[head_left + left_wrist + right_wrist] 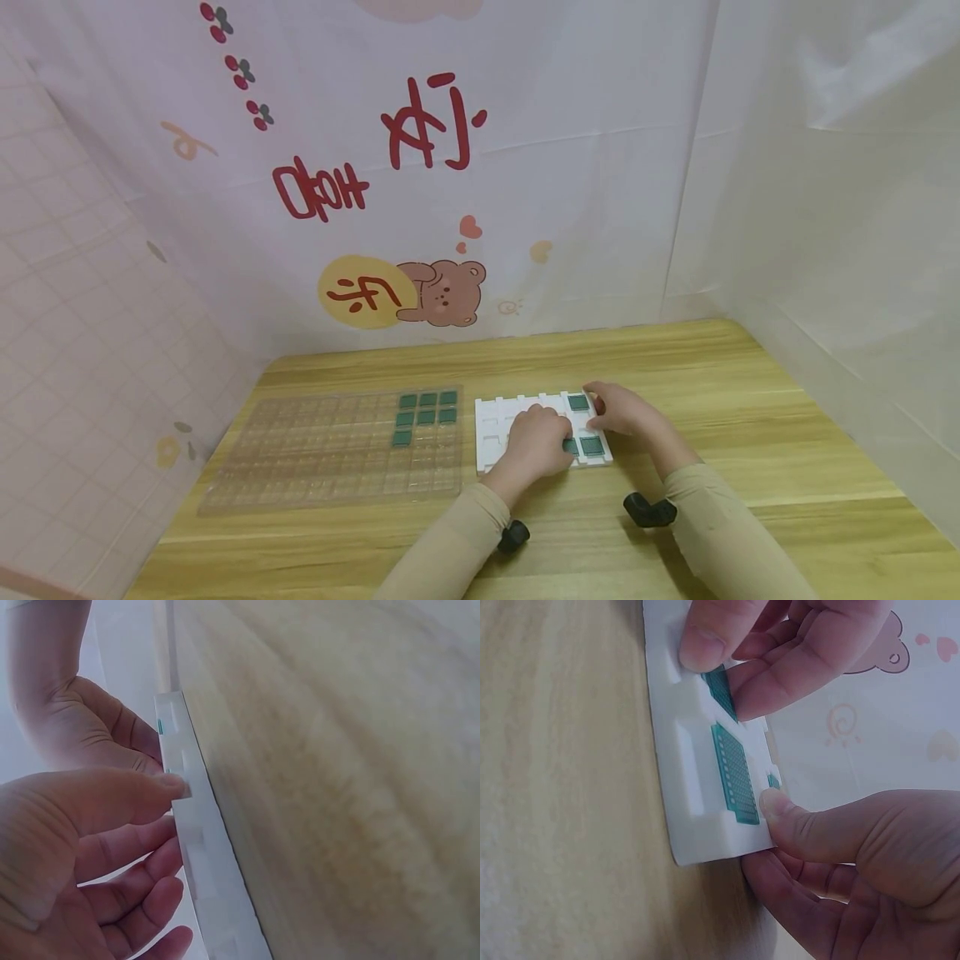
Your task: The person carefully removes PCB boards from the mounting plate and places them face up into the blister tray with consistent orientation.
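Note:
A white tray with recesses lies on the table, holding a few green square chips. My left hand reaches over its near side, thumb and fingertips pinching a green chip at a recess. Right beside that one, another green chip sits in the near right corner recess. A third chip lies in the far right corner. My right hand grips the tray's right edge, the thumb on top and the fingers against the outer side. In the left wrist view the tray hides the chips almost entirely.
Left of the white tray, a clear plastic tray with many compartments holds several green chips at its right end. Wood-grain table runs under everything. A printed cloth hangs behind it.

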Demonstrator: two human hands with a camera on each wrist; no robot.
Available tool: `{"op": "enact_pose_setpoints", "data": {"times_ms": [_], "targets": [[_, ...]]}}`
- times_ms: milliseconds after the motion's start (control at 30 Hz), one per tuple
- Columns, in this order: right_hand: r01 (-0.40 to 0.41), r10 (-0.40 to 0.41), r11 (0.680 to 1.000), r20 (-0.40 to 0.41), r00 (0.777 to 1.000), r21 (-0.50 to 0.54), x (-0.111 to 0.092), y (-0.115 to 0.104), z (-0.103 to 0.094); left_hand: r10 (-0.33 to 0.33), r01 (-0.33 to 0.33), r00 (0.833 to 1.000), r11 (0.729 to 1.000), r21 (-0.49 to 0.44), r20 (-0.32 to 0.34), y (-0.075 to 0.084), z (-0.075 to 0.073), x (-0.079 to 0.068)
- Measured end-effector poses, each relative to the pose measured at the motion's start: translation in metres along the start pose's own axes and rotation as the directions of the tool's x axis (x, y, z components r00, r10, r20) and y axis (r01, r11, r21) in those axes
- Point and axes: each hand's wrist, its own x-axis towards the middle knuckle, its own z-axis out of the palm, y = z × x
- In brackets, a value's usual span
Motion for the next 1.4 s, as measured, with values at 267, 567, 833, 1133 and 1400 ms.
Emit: {"op": "enact_pose_setpoints", "data": {"times_ms": [267, 567, 833, 1133, 1400], "targets": [[-0.010, 0.010, 1.000, 0.004, 1.000, -0.006, 0.001, 0.001, 0.000, -0.001, 0.002, 1.000, 1.000, -0.003, 0.009, 0.000, 0.000, 0.001], [-0.023, 0.023, 1.000, 0.008, 1.000, -0.006, 0.001, 0.001, 0.000, 0.003, -0.003, 0.999, 1.000, -0.015, 0.033, -0.001, -0.005, 0.001], [-0.025, 0.025, 1.000, 0.008, 1.000, 0.005, 0.001, 0.001, 0.000, 0.005, -0.001, 0.999, 0.996, -0.090, 0.036, -0.004, -0.009, 0.002], [-0.031, 0.030, 0.999, 0.008, 1.000, 0.011, 0.000, 0.000, 0.000, -0.007, 0.013, 0.999, 0.990, -0.142, 0.040, -0.006, -0.008, 0.001], [-0.022, 0.021, 1.000, 0.008, 1.000, 0.011, 0.000, 0.000, -0.001, 0.000, 0.000, 1.000, 0.984, -0.177, 0.002, -0.006, -0.011, -0.001]]}}
